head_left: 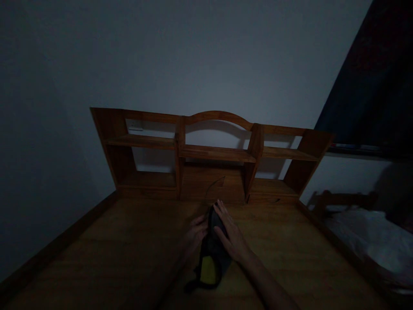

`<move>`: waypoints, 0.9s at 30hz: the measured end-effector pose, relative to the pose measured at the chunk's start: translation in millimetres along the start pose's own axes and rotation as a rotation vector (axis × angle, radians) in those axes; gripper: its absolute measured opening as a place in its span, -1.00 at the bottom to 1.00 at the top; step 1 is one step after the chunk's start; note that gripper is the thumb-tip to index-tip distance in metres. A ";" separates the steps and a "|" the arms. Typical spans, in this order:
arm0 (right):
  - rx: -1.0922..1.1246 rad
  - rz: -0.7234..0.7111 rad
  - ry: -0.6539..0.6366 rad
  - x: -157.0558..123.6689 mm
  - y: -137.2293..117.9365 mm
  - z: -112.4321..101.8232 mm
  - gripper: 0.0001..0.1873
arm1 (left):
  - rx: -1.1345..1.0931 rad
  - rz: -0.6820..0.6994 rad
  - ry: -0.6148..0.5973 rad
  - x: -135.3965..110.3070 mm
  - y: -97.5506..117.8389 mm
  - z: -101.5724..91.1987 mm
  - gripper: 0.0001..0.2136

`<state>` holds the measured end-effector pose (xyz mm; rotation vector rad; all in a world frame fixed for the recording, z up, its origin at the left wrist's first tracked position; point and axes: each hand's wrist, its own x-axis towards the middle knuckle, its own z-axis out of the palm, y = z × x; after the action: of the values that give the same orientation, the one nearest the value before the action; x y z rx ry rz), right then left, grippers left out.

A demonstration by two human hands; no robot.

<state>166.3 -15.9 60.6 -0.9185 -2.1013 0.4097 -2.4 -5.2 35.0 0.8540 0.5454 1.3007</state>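
Note:
A dark grey, soft-looking item (215, 243) with black edging lies on the wooden surface in front of me, its far end tilted up between my hands. Its near end shows a yellow area (208, 270) framed by a black band, with a black strap end at the lower left. It is too dark to tell its exact kind. My right hand (230, 237) rests on its right side, fingers stretched out and thumb apart. On the left edge, my left hand (195, 232) touches it with curled fingers that seem to grip the edge; their tips are dim.
A wooden shelf unit (213, 153) with several compartments and an arched top stands against the pale wall (206, 56). Raised edges border the wooden surface (135, 241) left and right. Beyond the right edge lies a whitish plastic-like bundle (374, 237), below a dark curtain (371, 86).

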 end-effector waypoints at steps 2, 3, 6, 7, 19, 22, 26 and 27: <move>0.059 0.015 0.033 0.6 1.5 -0.4 -0.43 | -0.038 -0.079 0.022 6.2 -9.2 -7.4 -0.78; 0.091 0.024 0.047 0.9 3.0 0.3 -0.44 | -0.055 -0.112 0.018 9.3 -13.3 -11.2 -0.76; 0.199 0.075 0.092 2.0 11.4 5.1 -0.46 | -0.074 -0.133 0.016 16.0 -20.2 -19.3 -0.72; 0.238 0.101 0.108 2.3 15.0 7.2 -0.47 | -0.077 -0.131 0.008 17.1 -20.8 -20.5 -0.71; 0.352 0.186 0.198 -0.9 34.3 20.8 -0.53 | -0.079 -0.068 0.053 25.6 -22.4 -30.2 -0.78; 0.202 0.110 0.164 -4.1 20.5 23.9 -0.53 | -0.139 -0.037 0.074 29.4 -23.0 -30.2 -0.81; 0.046 0.023 0.016 -5.1 0.8 25.9 -0.43 | -0.167 0.012 0.056 33.3 -20.4 -29.0 -0.77; 0.024 0.012 -0.001 -4.7 -1.1 25.9 -0.41 | -0.165 0.013 0.054 33.3 -19.5 -28.3 -0.76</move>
<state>147.8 -19.6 42.2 -0.9176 -2.0881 0.4414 -5.5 33.0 6.4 0.6879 0.4686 1.3637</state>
